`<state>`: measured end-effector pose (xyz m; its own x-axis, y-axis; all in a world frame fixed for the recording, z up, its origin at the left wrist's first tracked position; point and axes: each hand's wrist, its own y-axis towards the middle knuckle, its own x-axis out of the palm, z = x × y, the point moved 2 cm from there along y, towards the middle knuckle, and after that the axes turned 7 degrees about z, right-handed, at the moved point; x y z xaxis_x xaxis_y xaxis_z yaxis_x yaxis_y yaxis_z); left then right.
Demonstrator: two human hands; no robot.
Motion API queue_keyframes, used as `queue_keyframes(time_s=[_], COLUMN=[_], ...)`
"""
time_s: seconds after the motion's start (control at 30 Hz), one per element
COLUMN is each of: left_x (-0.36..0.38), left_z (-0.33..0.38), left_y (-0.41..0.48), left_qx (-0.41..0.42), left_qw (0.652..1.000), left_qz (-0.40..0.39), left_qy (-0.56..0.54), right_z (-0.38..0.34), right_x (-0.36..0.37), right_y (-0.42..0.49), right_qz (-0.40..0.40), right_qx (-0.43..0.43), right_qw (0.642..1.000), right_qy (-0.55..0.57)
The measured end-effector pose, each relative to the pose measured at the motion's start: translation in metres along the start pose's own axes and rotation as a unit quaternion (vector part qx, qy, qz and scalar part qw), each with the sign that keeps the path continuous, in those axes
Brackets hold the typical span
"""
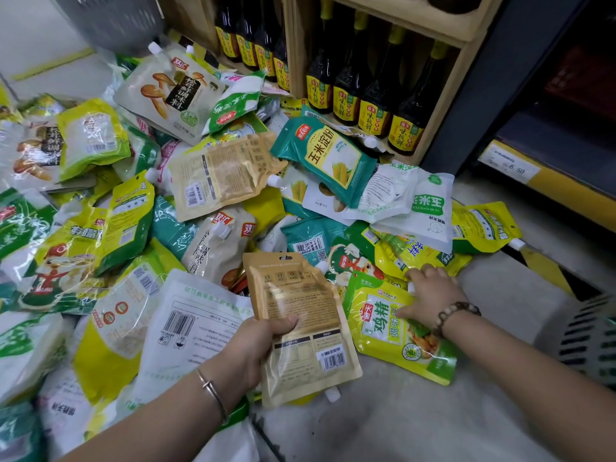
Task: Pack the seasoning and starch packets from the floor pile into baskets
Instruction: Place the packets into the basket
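The tan packet (300, 328) was up off the pile (110, 228), gripped at its left edge by the left hand (263, 338), thumb across the printed back, spout cap hanging low. Just beside it, the right hand (430, 295) lay spread, fingers flat on the yellow-green chicken-essence packet (393, 331) at the pile's near edge on the floor. The smart play, I'd judge: slide that slippery pouch clear of its neighbours, curl under an edge, then carry both to the slatted basket (590, 345) close on the right. A second grey basket (113, 21) stood well apart, by the bottle shelf (443, 28).
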<state>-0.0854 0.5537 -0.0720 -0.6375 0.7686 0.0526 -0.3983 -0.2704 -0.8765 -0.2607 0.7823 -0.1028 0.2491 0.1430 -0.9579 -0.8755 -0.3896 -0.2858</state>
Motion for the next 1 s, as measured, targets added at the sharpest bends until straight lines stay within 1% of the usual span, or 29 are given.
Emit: queue_keyframes(time_s=[0.07, 0.1, 0.2, 0.27, 0.37, 0.57, 0.7, 0.73, 0.83, 0.9, 0.93, 1.0], left_x=[0.000, 0.000, 0.001, 0.002, 0.002, 0.000, -0.001, -0.001, -0.001, -0.002, -0.003, -0.004], left_z=[-0.001, -0.002, -0.003, -0.003, -0.003, -0.003, -0.002, -0.002, -0.002, -0.001, 0.000, 0.003], left_y=[-0.001, -0.001, -0.003, -0.004, -0.004, -0.004, -0.004, -0.004, -0.005, -0.006, -0.006, -0.007], left_qx=[-0.003, -0.005, -0.008, -0.010, -0.009, -0.008, -0.003, -0.001, 0.010, 0.024, 0.036, 0.068], left_qw=[1.000, 1.000, 1.000, 1.000, 1.000, 1.000, 1.000, 1.000, 1.000, 1.000, 0.999, 0.997], left_qz=[0.001, 0.002, -0.002, -0.005, -0.009, -0.005, -0.005, -0.004, -0.005, -0.008, -0.009, -0.010], left_qy=[-0.002, -0.002, 0.003, 0.004, 0.007, 0.004, -0.001, 0.000, 0.004, 0.014, 0.025, 0.044], right_z=[-0.002, -0.004, -0.014, -0.017, -0.019, -0.015, -0.016, -0.018, -0.024, -0.024, -0.022, -0.017], right_x=[0.002, 0.005, 0.012, 0.016, 0.019, 0.016, 0.005, 0.001, -0.016, -0.027, -0.031, -0.040], right_y=[-0.006, -0.009, -0.013, -0.011, -0.009, -0.013, -0.025, -0.028, -0.034, -0.036, -0.038, -0.042], right_qz=[0.006, -0.006, -0.075, -0.095, -0.107, -0.055, 0.034, 0.046, 0.065, 0.070, 0.079, 0.103], right_qx=[-0.029, -0.042, -0.057, -0.050, -0.012, 0.002, -0.020, -0.029, -0.043, -0.025, -0.007, 0.045], right_qw=[0.998, 0.997, 0.991, 0.989, 0.991, 0.998, 0.995, 0.995, 0.996, 0.997, 0.995, 0.980], right_qy=[-0.048, -0.062, -0.093, -0.097, -0.074, 0.011, 0.087, 0.085, 0.033, 0.035, 0.065, 0.165])
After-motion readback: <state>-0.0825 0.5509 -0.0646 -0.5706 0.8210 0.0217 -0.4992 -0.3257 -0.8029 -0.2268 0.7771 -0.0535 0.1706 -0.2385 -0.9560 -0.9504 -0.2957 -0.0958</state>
